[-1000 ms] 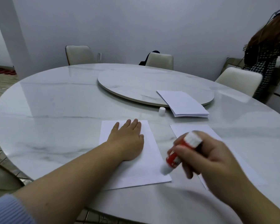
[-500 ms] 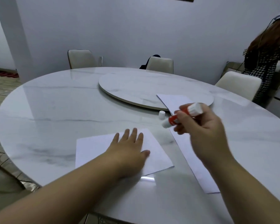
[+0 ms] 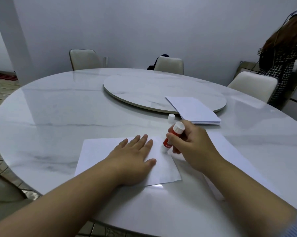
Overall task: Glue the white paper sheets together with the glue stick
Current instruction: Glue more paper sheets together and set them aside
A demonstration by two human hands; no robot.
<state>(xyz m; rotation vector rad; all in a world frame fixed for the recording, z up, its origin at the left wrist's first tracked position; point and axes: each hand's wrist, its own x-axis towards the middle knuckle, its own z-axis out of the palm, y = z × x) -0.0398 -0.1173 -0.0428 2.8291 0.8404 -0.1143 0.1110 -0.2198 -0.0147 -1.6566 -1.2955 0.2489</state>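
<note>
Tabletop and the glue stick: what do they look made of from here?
The tabletop looks like polished marble or a marble-look slab: white with grey veins and glossy reflections; which one, I cannot tell. The glue stick, in the right hand, looks like smooth plastic: a red barrel with a white end cap. Its white tip touches the paper sheet, matte and thin, under the left hand.

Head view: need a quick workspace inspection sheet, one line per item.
Surface: round marble table, glossy, with a turntable at centre.
Job's things: paper sheet under left hand; glue stick tip down on its right part; second sheet to the right; paper stack resting partly on the turntable.
Clutter: white cap standing by the stack.
Grips: left flat, open; right hand shut on the stick.
Cables: nothing seen.
Surroundings: chairs, another person far right.
</note>
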